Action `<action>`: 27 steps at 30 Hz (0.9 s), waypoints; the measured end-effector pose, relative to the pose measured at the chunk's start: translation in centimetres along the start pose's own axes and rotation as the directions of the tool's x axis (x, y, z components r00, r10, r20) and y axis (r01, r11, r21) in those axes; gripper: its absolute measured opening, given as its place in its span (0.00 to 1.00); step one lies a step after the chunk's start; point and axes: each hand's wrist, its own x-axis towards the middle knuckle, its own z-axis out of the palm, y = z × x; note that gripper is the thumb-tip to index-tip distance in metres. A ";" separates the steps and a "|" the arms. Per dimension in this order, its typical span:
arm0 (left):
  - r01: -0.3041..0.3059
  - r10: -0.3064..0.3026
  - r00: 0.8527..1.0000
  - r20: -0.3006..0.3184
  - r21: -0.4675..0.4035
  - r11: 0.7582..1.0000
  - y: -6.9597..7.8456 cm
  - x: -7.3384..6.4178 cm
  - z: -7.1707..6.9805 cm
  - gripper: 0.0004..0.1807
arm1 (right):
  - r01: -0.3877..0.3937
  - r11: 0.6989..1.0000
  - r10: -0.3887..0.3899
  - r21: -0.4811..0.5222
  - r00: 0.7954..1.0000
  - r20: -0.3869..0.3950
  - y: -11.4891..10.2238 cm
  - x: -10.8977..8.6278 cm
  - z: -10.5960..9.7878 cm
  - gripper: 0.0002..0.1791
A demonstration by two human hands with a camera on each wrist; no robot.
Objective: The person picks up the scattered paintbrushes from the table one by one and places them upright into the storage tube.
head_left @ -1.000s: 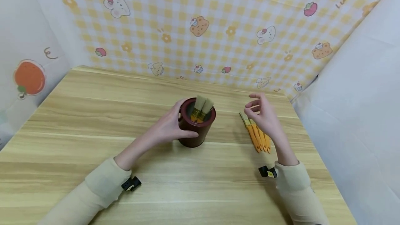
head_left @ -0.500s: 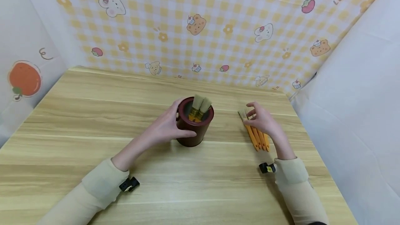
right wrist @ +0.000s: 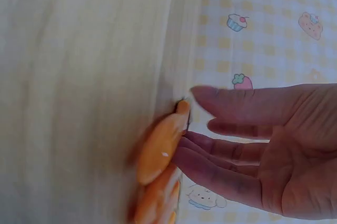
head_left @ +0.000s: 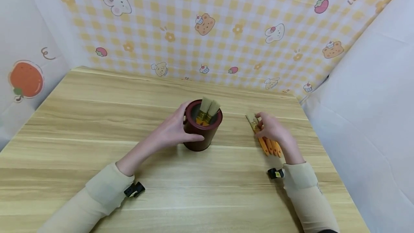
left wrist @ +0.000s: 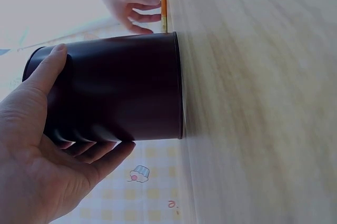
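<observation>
A dark brown cylindrical can [head_left: 198,142] stands upright mid-table, and my left hand [head_left: 170,129] grips its side, thumb in front and fingers behind. In the left wrist view the fingers curl under the can [left wrist: 116,87]. Two paintbrushes [head_left: 207,110] poke bristles-up from its mouth; their lower handles are hidden inside. To the right, several orange-handled paintbrushes [head_left: 273,149] lie side by side, bristles toward the wall. My right hand [head_left: 275,131] is down over them. In the right wrist view, its fingertips are right at a brush handle [right wrist: 160,150], thumb apart from the fingers.
A yellow checked cloth [head_left: 181,21] with cartoon prints hangs behind the wood-grain table [head_left: 113,118]. White sheets [head_left: 368,118] enclose the right and left sides. Small black devices [head_left: 275,173] sit at both cuffs.
My right hand has come down from above onto the loose paintbrushes, its fingers lowering to the handles. The left hand keeps its grip on the can, which stays in place.
</observation>
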 end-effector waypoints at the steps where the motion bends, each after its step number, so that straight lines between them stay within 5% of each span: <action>1: 0.000 0.000 1.000 0.000 0.002 1.000 0.0 0.0 0.0 0.62 | 0.005 1.000 -0.005 -0.028 1.000 0.001 0.0 0.0 0.1 0.41; 7: -0.002 0.002 1.000 0.001 0.000 1.000 0.1 0.1 0.1 0.62 | 0.044 0.994 -0.047 -0.100 0.999 -0.026 0.2 0.0 0.6 0.38; 17: -0.004 0.004 1.000 -0.007 0.000 1.000 0.1 0.0 0.1 0.63 | 0.040 0.999 -0.038 -0.034 0.998 0.055 0.0 0.1 0.5 0.41; 27: 0.008 -0.008 1.000 -0.003 0.001 1.000 0.1 0.0 0.2 0.63 | 0.031 1.000 -0.031 -0.005 0.999 0.035 -0.3 0.1 0.6 0.40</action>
